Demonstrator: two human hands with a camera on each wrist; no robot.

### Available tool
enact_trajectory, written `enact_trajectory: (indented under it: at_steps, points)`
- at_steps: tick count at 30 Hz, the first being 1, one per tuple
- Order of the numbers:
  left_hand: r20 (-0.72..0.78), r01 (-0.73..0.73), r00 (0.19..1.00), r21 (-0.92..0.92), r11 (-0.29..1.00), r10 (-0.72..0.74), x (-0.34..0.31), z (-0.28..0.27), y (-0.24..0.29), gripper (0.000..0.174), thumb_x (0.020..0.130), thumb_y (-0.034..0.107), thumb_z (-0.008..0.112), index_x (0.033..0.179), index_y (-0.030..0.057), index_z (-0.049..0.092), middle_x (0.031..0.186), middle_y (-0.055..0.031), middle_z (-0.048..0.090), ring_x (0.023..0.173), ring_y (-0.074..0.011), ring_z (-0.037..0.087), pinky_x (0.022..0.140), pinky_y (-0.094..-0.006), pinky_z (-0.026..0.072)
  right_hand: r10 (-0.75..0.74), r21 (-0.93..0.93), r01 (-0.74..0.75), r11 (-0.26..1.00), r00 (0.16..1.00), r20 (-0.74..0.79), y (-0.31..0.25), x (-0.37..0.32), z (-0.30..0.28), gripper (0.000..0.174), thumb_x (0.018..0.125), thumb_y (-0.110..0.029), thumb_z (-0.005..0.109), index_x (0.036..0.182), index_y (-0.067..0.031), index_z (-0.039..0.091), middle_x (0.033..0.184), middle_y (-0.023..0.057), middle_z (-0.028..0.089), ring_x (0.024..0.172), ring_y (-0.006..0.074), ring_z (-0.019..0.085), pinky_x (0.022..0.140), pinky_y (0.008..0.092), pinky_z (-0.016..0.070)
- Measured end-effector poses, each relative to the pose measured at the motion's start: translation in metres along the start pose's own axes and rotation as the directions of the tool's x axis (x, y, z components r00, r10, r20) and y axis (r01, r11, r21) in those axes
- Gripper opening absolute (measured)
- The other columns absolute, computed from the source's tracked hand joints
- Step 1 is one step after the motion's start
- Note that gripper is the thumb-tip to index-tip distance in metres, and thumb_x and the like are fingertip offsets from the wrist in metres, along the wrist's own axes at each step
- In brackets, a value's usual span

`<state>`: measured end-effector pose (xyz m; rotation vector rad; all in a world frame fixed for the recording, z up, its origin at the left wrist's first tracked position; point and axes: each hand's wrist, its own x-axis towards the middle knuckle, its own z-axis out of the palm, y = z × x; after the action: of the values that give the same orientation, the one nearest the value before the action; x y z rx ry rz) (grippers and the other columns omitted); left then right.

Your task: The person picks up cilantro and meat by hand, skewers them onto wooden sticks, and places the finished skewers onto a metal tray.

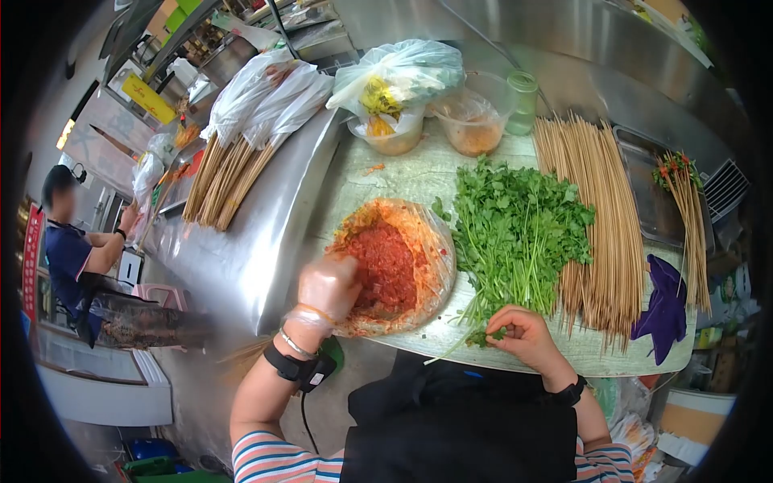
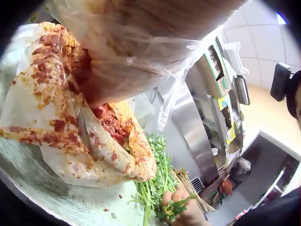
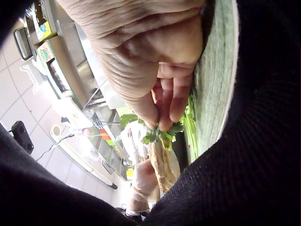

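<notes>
My left hand (image 1: 328,283), in a clear plastic glove, is at the near left side of a plastic-lined bowl (image 1: 441,241) of red minced meat (image 1: 388,262). In the left wrist view its fingers are hidden down in the smeared plastic liner (image 2: 56,113). My bare right hand (image 1: 527,338) pinches a cilantro sprig (image 1: 481,336) between thumb and fingertips, just past the table's near edge. The right wrist view shows the leaves (image 3: 160,134) sticking out beyond the fingertips. Behind that hand a big pile of cilantro (image 1: 519,229) lies right of the meat, stems toward me.
Bamboo skewers (image 1: 588,217) lie in a wide row right of the cilantro, beside a purple cloth (image 1: 664,302) and a metal tray (image 1: 644,189) with filled skewers (image 1: 684,209). Plastic tubs (image 1: 475,121) stand at the back. Bagged skewers (image 1: 233,177) rest on the left counter; another person (image 1: 72,249) stands beyond.
</notes>
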<state>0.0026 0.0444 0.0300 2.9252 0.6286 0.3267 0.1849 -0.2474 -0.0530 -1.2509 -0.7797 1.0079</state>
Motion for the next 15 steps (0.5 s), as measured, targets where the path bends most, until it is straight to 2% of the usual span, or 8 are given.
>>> enact_trajectory:
  at_steps: [1, 2, 3, 5, 10, 13, 14, 15]
  points:
    - [-0.061, 0.054, 0.996, -0.081, 0.995, -0.059, -0.001, 0.002, -0.004, 0.013, 0.066, 0.008, 0.067, 0.076, 0.0039, 0.060, 0.077, -0.0153, 0.060, 0.073, -0.0368, 0.059, 0.068, -0.0398, 0.0494, -0.001, -0.008, 0.001, 1.000, 1.000, 0.001, 0.000, 0.000, 0.000, 0.017, 0.076, 0.010, 0.066, 0.089, -0.0016, 0.063, 0.096, 0.0029, 0.056, 0.077, 0.0047, 0.053, 0.064, 0.0178, 0.0429]
    - [-0.073, 0.169, 0.975, -0.364, 0.916, -0.209, -0.004, 0.004, -0.008, 0.011, 0.074, 0.005, 0.066, 0.083, 0.0013, 0.062, 0.080, -0.0125, 0.064, 0.072, -0.0303, 0.062, 0.068, -0.0342, 0.0507, -0.003, -0.017, 0.003, 1.000, 1.000, 0.002, -0.001, 0.001, 0.001, 0.017, 0.076, 0.010, 0.066, 0.089, -0.0015, 0.063, 0.096, 0.0029, 0.056, 0.077, 0.0048, 0.053, 0.064, 0.0178, 0.0430]
    - [-0.040, 0.215, 0.953, -0.612, 0.761, -0.301, -0.004, 0.004, -0.008, 0.010, 0.077, 0.005, 0.065, 0.086, 0.0008, 0.062, 0.082, -0.0105, 0.065, 0.074, -0.0237, 0.061, 0.069, -0.0308, 0.0504, 0.002, -0.014, -0.002, 1.000, 1.000, -0.001, -0.003, 0.002, 0.001, 0.017, 0.076, 0.010, 0.066, 0.089, -0.0014, 0.064, 0.096, 0.0029, 0.057, 0.077, 0.0048, 0.053, 0.064, 0.0179, 0.0430]
    - [0.096, 0.230, 0.896, -0.936, 0.267, -0.434, -0.004, 0.004, -0.007, 0.010, 0.084, 0.006, 0.063, 0.093, -0.0002, 0.064, 0.085, -0.0065, 0.066, 0.078, -0.0106, 0.061, 0.071, -0.0241, 0.0499, 0.014, -0.015, -0.014, 1.000, 1.000, -0.002, -0.006, 0.002, 0.002, 0.017, 0.076, 0.010, 0.066, 0.088, -0.0013, 0.064, 0.097, 0.0031, 0.057, 0.078, 0.0050, 0.053, 0.064, 0.0179, 0.0431]
    - [0.176, 0.142, 0.928, -0.982, -0.125, -0.327, -0.002, 0.010, -0.017, 0.018, 0.090, 0.011, 0.060, 0.102, -0.0021, 0.060, 0.088, -0.0059, 0.064, 0.078, -0.0142, 0.062, 0.068, -0.0271, 0.0523, 0.027, -0.021, -0.028, 0.999, 0.999, -0.025, -0.004, 0.002, 0.004, 0.018, 0.074, 0.011, 0.067, 0.086, -0.0020, 0.064, 0.096, 0.0039, 0.057, 0.075, 0.0050, 0.052, 0.064, 0.0184, 0.0418]
    - [0.275, 0.251, 0.872, -0.961, -0.114, -0.405, -0.001, 0.001, 0.001, 0.019, 0.090, 0.007, 0.058, 0.107, -0.0026, 0.060, 0.092, -0.0061, 0.065, 0.081, -0.0148, 0.063, 0.072, -0.0262, 0.0524, 0.026, -0.013, -0.027, 1.000, 0.999, -0.039, -0.003, 0.001, 0.005, 0.018, 0.074, 0.010, 0.068, 0.086, -0.0022, 0.064, 0.096, 0.0033, 0.057, 0.073, 0.0043, 0.051, 0.062, 0.0176, 0.0400]
    - [0.179, 0.200, 0.899, -0.980, 0.012, -0.400, -0.001, 0.009, 0.001, 0.016, 0.090, 0.008, 0.058, 0.102, -0.0020, 0.060, 0.092, -0.0056, 0.064, 0.082, -0.0147, 0.062, 0.076, -0.0282, 0.0520, 0.026, -0.012, -0.027, 1.000, 0.999, -0.044, -0.004, 0.001, 0.005, 0.018, 0.074, 0.010, 0.068, 0.086, -0.0024, 0.064, 0.095, 0.0031, 0.057, 0.073, 0.0040, 0.051, 0.062, 0.0173, 0.0392]
    - [0.195, 0.217, 0.897, -0.976, 0.011, -0.397, -0.001, 0.009, 0.003, 0.015, 0.089, 0.006, 0.058, 0.102, -0.0024, 0.061, 0.092, -0.0057, 0.064, 0.083, -0.0146, 0.062, 0.077, -0.0278, 0.0517, 0.020, -0.033, -0.021, 0.999, 0.999, -0.040, -0.005, 0.001, 0.005, 0.018, 0.075, 0.010, 0.068, 0.087, -0.0024, 0.064, 0.095, 0.0025, 0.057, 0.072, 0.0035, 0.050, 0.062, 0.0171, 0.0393]
